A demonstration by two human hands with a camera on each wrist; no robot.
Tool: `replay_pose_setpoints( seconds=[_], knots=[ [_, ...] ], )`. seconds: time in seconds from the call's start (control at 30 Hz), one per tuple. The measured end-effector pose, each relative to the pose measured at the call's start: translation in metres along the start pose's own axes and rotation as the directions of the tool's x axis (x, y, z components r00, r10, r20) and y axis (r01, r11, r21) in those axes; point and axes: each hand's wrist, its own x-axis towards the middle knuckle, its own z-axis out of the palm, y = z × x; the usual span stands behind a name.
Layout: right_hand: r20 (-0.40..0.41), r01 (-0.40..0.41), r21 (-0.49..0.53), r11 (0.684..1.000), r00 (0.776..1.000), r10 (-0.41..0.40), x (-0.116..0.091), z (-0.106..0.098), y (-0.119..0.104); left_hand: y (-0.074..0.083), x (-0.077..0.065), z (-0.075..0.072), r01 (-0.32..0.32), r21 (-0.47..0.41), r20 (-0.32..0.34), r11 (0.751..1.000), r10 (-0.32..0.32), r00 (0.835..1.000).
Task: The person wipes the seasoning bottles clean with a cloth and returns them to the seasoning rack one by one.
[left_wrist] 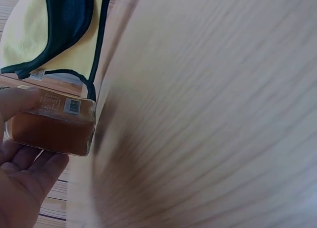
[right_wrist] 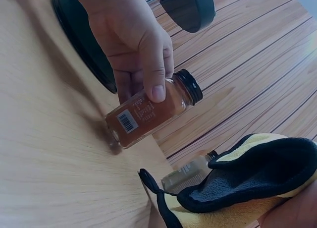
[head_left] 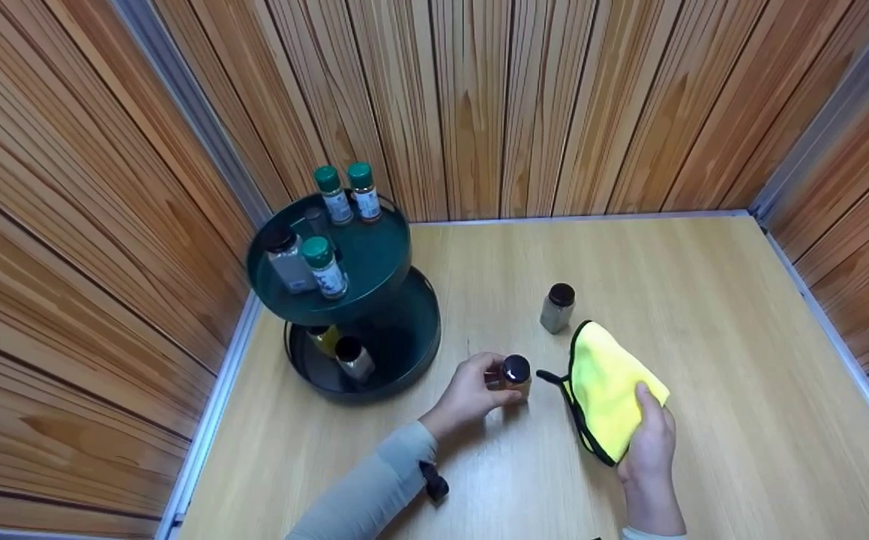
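Note:
My left hand [head_left: 471, 394] grips a squarish glass spice jar [right_wrist: 148, 111] with a black lid and reddish-brown powder inside, fingers on one side and thumb on the other. A barcode label shows on its glass in both wrist views. The jar's base is close to the table, with its shadow beside it. To the right, my right hand [head_left: 650, 442] holds a folded yellow cloth [head_left: 610, 386] with black edging and a loop, thumb on top. The cloth's grey inner side shows in the right wrist view. Behind the cloth stands another dark-lidded jar [head_left: 556, 309].
A dark green two-tier round rack [head_left: 374, 300] stands at the left. Its upper tier carries green-lidded bottles [head_left: 324, 268] and a larger dark-lidded jar [head_left: 289, 262]; the lower tier holds a jar [head_left: 354, 360] and something yellow. Wood-panelled walls [head_left: 471, 112] enclose the table [head_left: 734, 322].

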Motion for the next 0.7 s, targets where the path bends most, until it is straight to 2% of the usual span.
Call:
replay_pose_setpoints(
  seconds=[0.1, 0.2, 0.5, 0.7],
  knots=[
    [-0.009, 0.010, -0.017, 1.000, 1.000, -0.010, 0.002, 0.002, 0.001, -0.001, 0.000, 0.001, 0.029, 0.012, 0.007, 1.000, -0.029, 1.000],
    [-0.018, 0.014, -0.036, 0.999, 1.000, -0.015, 0.003, 0.005, 0.002, -0.002, 0.000, 0.001, 0.030, 0.020, 0.016, 0.999, -0.030, 0.999],
    [-0.008, 0.074, -0.067, 0.995, 0.997, -0.075, 0.007, 0.020, 0.006, -0.007, 0.003, 0.000, -0.085, 0.066, 0.030, 0.994, 0.083, 0.996],
    [0.040, 0.043, -0.182, 0.982, 0.999, -0.037, 0.014, 0.035, 0.009, -0.004, 0.002, 0.001, -0.051, 0.073, 0.040, 0.996, 0.048, 0.998]
  ],
)
